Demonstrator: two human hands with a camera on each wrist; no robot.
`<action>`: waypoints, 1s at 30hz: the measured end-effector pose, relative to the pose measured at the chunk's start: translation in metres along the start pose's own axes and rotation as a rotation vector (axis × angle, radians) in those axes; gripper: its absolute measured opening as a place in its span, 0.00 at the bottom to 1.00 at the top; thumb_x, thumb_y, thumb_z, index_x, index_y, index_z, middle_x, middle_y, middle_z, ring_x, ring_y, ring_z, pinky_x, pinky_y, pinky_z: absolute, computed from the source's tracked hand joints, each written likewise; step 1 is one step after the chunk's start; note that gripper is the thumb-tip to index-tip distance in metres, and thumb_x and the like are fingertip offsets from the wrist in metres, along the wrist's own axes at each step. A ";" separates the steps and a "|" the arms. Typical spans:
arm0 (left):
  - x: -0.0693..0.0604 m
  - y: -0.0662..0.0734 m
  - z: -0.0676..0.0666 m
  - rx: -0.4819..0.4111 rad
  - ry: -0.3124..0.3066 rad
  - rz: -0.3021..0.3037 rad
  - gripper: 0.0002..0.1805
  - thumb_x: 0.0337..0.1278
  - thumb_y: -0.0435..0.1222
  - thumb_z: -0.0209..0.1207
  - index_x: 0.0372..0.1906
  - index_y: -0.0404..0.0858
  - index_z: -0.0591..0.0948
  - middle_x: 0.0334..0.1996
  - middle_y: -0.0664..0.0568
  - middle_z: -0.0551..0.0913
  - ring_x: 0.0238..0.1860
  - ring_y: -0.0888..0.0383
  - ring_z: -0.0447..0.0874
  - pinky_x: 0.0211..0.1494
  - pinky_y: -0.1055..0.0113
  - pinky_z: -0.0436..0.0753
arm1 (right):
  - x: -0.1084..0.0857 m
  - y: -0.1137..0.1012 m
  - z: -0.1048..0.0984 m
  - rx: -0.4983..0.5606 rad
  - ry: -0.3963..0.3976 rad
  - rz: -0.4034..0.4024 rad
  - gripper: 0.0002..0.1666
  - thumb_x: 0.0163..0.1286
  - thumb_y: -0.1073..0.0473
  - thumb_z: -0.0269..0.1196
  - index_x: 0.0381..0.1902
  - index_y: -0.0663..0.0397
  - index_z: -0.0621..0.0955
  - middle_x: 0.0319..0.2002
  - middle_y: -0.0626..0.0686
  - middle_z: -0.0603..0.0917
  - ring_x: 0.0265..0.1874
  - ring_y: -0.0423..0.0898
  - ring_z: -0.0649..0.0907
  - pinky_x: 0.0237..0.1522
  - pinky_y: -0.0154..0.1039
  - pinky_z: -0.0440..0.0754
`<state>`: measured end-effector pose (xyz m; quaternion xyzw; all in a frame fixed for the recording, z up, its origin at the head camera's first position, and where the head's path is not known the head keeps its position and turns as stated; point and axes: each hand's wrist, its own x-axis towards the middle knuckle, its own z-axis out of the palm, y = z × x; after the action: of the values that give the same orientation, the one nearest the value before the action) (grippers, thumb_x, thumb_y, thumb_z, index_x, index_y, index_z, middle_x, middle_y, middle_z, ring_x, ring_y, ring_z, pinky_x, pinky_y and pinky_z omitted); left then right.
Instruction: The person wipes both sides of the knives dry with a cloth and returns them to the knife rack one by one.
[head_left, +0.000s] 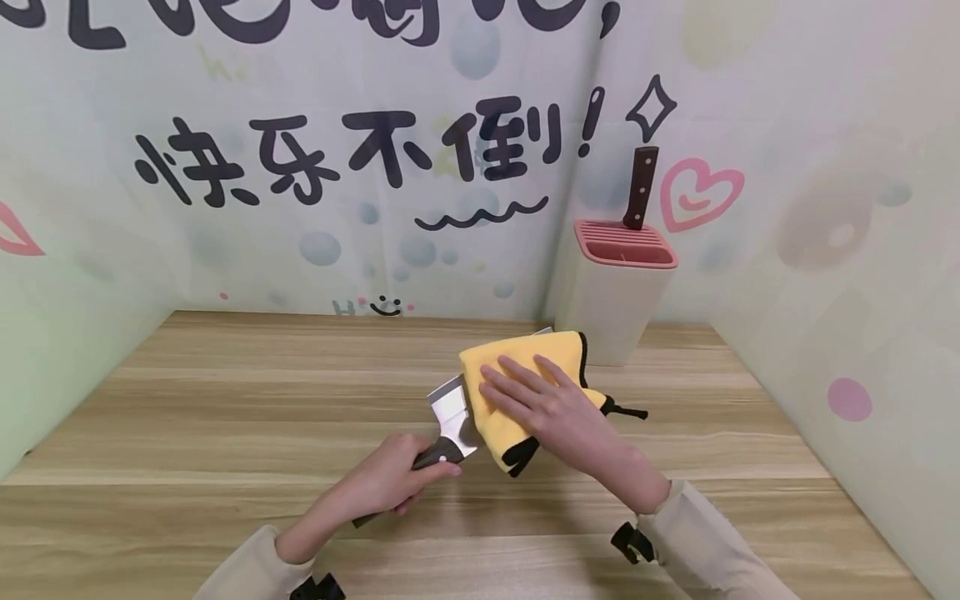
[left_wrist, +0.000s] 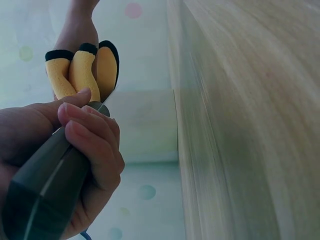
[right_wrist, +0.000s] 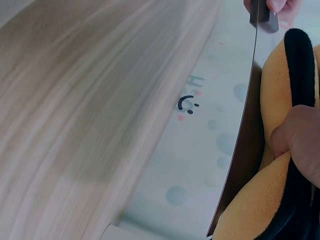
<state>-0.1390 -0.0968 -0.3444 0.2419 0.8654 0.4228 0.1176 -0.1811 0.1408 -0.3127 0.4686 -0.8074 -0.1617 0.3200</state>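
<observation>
I am gripping a broad-bladed knife [head_left: 452,410] by its dark handle [head_left: 437,453] in my left hand [head_left: 393,472], above the wooden tabletop [head_left: 225,446]; its shiny metal blade is slanting up and away to the right, showing bare beside the handle and disappearing beneath a yellow cloth [head_left: 497,437]; the soft, folded cloth, with black edging and a black cord [head_left: 628,412] jutting from its right side, is draping over the blade; my right hand [head_left: 553,410] is holding it there, fingers spreading across it.
</observation>
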 end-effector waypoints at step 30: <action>-0.002 -0.001 0.001 0.010 0.021 -0.016 0.20 0.56 0.46 0.55 0.18 0.38 0.68 0.03 0.60 0.65 0.03 0.68 0.62 0.07 0.76 0.61 | -0.015 0.024 0.009 0.073 -0.011 0.241 0.34 0.53 0.76 0.59 0.59 0.56 0.70 0.61 0.53 0.68 0.60 0.51 0.68 0.52 0.54 0.70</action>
<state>-0.1371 -0.0980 -0.3451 0.2311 0.8707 0.4199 0.1107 -0.1976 0.1653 -0.3119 0.3788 -0.8650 -0.0952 0.3151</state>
